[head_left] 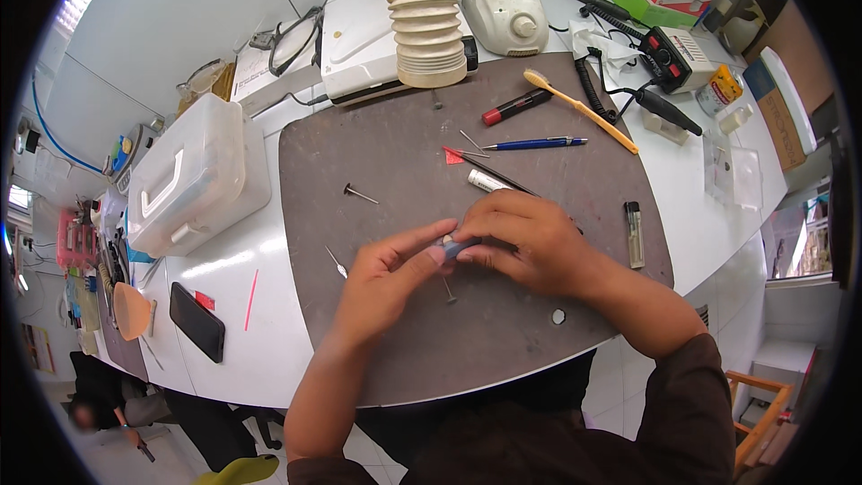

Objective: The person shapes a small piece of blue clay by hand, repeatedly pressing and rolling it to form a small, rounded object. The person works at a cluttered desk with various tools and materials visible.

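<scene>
A small grey-blue piece (457,249) held between two hands
Over the brown mat (503,346), the left hand (382,280) pinches it with thumb and fingers; the right hand (525,238), fingers curled, pinches its other side.

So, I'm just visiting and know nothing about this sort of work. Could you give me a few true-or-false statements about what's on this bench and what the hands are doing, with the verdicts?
1. The left hand and right hand meet at a small grey-blue piece. True.
2. The black phone lies on the brown mat. False: it lies on the white tabletop, to the mat's left.
3. A yellow brush lies farther from the person than the hands. True.
4. The right hand holds the blue pen. False: that pen lies on the mat, beyond the hands.
5. The ribbed hose is cream-coloured. True.
</scene>
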{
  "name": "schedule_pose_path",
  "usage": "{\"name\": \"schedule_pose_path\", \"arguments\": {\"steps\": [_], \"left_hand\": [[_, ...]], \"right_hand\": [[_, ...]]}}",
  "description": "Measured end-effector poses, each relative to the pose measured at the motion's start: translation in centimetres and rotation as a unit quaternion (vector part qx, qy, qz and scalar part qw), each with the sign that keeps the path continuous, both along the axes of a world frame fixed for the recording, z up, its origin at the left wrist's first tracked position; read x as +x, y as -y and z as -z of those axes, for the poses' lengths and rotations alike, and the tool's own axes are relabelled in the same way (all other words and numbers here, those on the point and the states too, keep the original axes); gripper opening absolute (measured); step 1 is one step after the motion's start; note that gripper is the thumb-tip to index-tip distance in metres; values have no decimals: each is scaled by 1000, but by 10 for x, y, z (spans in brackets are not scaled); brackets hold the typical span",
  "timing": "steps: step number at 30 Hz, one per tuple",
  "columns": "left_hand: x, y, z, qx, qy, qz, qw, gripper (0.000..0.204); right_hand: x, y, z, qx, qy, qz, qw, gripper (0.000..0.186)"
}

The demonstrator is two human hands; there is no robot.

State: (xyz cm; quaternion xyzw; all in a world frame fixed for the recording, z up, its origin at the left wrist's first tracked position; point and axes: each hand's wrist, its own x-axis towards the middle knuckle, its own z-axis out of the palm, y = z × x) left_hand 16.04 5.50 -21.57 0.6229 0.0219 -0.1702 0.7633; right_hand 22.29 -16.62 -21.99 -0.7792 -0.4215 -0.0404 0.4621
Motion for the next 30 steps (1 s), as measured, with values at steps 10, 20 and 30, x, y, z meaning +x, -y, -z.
{"name": "schedule_pose_path", "arguments": {"steps": [10,20,30], "left_hand": [[-6,5,2,19,80,-9,997,46],[-3,2,1,202,262,9,944,47],[-5,2,-1,203,231,-10,951,39]], "right_hand": [[2,-1,0,5,9,-6,1000,23],[6,3,-2,23,-9,-31,999,27],[9,3,-8,26,-142,-42,989,40]]}}
